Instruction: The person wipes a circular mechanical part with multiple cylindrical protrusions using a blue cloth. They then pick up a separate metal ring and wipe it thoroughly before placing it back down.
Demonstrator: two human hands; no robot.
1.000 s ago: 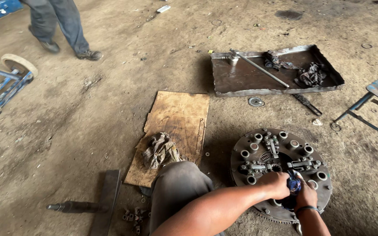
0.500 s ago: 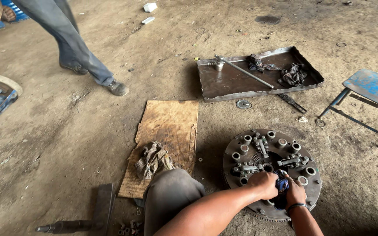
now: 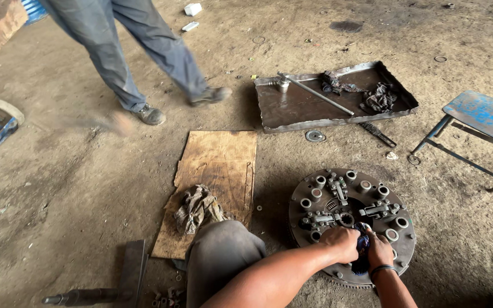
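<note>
My left hand (image 3: 341, 243) and right hand (image 3: 379, 251) are both clamped together on 1 blue rag (image 3: 363, 243), pressing it into the near side of the clutch plate (image 3: 350, 219) lying flat on the floor for steadiness.

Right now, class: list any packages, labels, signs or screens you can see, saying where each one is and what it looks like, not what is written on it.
Small white box: on the dirt floor at the top, beyond the walking person's legs; blocky, plain white.
Flat pale packet: just below that box; thin, oblong, whitish.
Cardboard sheet: flattened on the floor left of the round metal clutch plate; brown, worn.
No signs or screens show.
</note>
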